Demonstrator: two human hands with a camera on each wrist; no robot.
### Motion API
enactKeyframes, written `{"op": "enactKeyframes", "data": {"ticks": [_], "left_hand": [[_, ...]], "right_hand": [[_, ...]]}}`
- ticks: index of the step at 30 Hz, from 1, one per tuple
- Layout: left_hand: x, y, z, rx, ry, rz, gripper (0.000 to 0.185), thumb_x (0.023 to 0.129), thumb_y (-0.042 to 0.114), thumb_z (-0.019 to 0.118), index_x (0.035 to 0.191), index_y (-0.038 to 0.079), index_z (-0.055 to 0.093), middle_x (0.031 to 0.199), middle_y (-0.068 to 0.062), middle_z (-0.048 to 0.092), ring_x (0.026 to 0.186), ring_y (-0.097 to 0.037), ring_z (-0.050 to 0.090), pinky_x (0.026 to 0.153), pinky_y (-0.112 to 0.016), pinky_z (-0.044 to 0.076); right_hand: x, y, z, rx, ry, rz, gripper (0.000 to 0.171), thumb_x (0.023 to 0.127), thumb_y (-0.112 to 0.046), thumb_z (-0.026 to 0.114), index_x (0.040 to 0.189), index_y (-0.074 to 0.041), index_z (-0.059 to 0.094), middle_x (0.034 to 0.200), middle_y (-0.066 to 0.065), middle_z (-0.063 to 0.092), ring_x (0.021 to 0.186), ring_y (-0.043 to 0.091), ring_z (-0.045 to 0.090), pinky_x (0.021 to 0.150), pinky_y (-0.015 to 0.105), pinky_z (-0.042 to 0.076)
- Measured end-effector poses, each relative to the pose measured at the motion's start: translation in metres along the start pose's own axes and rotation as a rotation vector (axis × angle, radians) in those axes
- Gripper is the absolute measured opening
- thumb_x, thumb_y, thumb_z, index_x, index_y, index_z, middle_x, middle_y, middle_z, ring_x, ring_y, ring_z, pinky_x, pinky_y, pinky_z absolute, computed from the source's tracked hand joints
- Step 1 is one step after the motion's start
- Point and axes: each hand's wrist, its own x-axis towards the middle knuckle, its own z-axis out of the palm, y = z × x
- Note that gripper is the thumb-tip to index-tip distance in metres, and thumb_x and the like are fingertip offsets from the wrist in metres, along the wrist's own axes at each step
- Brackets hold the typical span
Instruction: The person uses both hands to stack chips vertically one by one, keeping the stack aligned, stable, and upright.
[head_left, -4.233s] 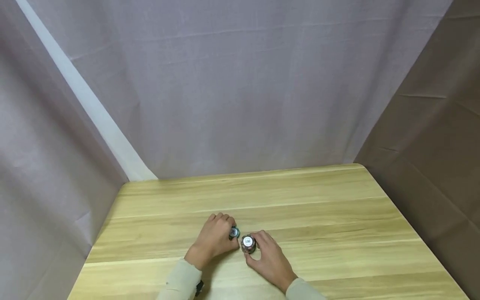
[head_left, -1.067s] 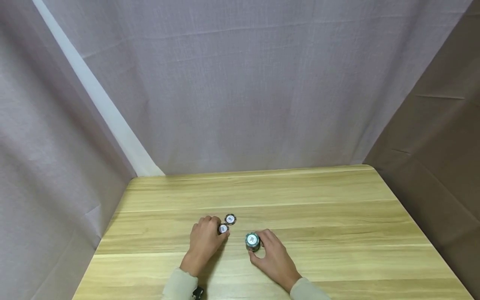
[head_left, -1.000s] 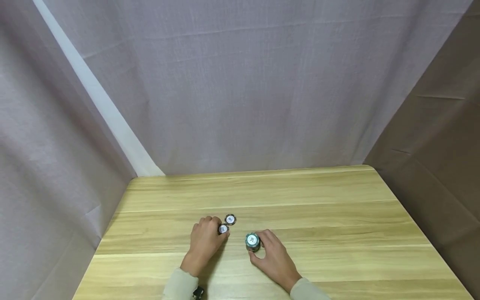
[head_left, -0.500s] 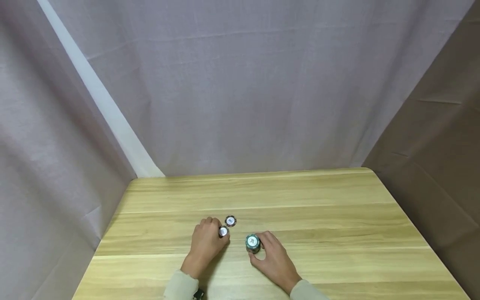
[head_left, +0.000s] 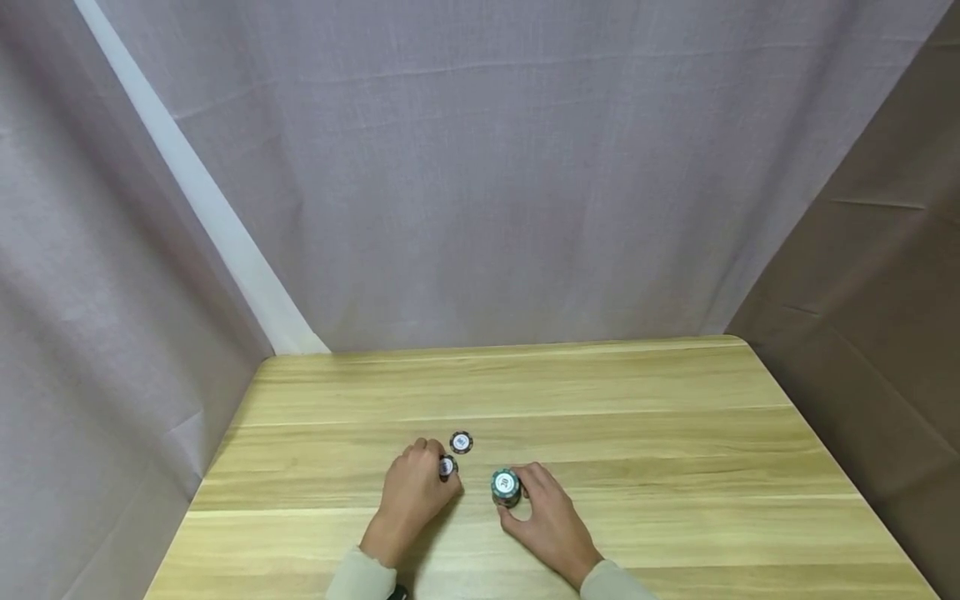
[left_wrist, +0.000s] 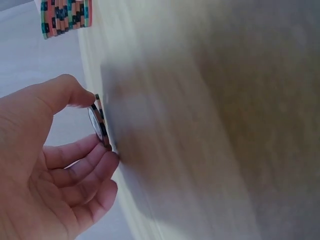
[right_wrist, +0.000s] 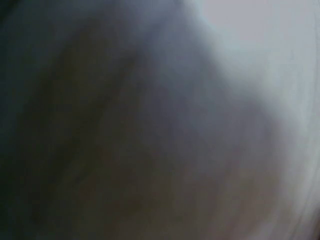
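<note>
Since four seconds ago, one loose chip (head_left: pixel 461 442) has appeared on the counter (head_left: pixel 637 433). The left hand (head_left: pixel 413 493) pinches a single chip (left_wrist: pixel 100 124) by its rim, touching the wood. The right hand (head_left: pixel 546 517) curls round the chip stack (head_left: pixel 506 487). Chips look light, stiff and slick; edges give the surest hold.

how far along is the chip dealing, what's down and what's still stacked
One single chip lies flat on the table. The left hand pinches a second chip on edge against the wood. The stack of chips under the right hand is left.
</note>
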Motion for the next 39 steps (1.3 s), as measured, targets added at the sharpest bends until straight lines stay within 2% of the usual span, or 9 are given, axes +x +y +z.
{"op": "enactKeyframes", "data": {"ticks": [3,10,18,29,34,39], "left_hand": [[-0.002,0.003,-0.003,-0.03,-0.018,-0.007,0.026,0.073,0.013,0.081,0.092,-0.001,0.07,0.083,-0.009,0.064,0.073,-0.025,0.065,0.064,-0.041,0.058],[0.002,0.011,-0.014,-0.096,-0.009,0.019,0.03,0.076,0.008,0.078,0.102,-0.004,0.073,0.091,-0.012,0.065,0.08,-0.023,0.065,0.069,-0.038,0.061],[0.006,0.021,-0.027,-0.185,-0.024,0.02,0.032,0.078,0.005,0.075,0.109,-0.003,0.072,0.1,-0.012,0.065,0.089,-0.021,0.063,0.075,-0.034,0.062],[0.007,0.033,-0.037,-0.194,-0.011,0.09,0.032,0.082,0.012,0.075,0.112,0.001,0.073,0.102,-0.008,0.067,0.092,-0.021,0.064,0.079,-0.035,0.061],[0.007,0.04,-0.038,-0.203,-0.012,0.108,0.034,0.083,0.016,0.077,0.114,0.003,0.073,0.106,-0.007,0.069,0.096,-0.021,0.066,0.084,-0.035,0.06],[0.005,0.045,-0.037,-0.21,-0.003,0.157,0.038,0.085,0.017,0.08,0.119,0.003,0.072,0.113,-0.01,0.073,0.103,-0.023,0.069,0.09,-0.036,0.06]], "right_hand": [[0.0,0.0,0.0,0.002,0.0,-0.003,0.045,0.081,-0.025,0.087,0.122,-0.016,0.071,0.115,-0.01,0.065,0.109,0.008,0.062,0.098,0.037,0.056],[0.0,0.002,-0.001,-0.003,-0.006,0.003,0.046,0.081,-0.025,0.087,0.123,-0.015,0.071,0.115,-0.009,0.065,0.11,0.009,0.063,0.099,0.037,0.056],[-0.001,0.004,0.001,-0.003,0.009,-0.008,0.045,0.081,-0.026,0.087,0.122,-0.017,0.071,0.115,-0.011,0.064,0.109,0.006,0.062,0.097,0.036,0.056],[0.0,0.002,0.002,-0.004,0.009,-0.022,0.044,0.081,-0.025,0.087,0.122,-0.016,0.071,0.115,-0.011,0.064,0.108,0.006,0.062,0.096,0.035,0.057],[0.0,0.001,0.0,0.008,-0.002,-0.018,0.045,0.082,-0.024,0.086,0.123,-0.016,0.071,0.115,-0.01,0.064,0.108,0.006,0.062,0.096,0.035,0.057],[-0.001,0.001,0.0,0.013,-0.014,0.013,0.045,0.082,-0.023,0.086,0.124,-0.017,0.071,0.115,-0.012,0.063,0.107,0.005,0.062,0.096,0.036,0.057]]}}
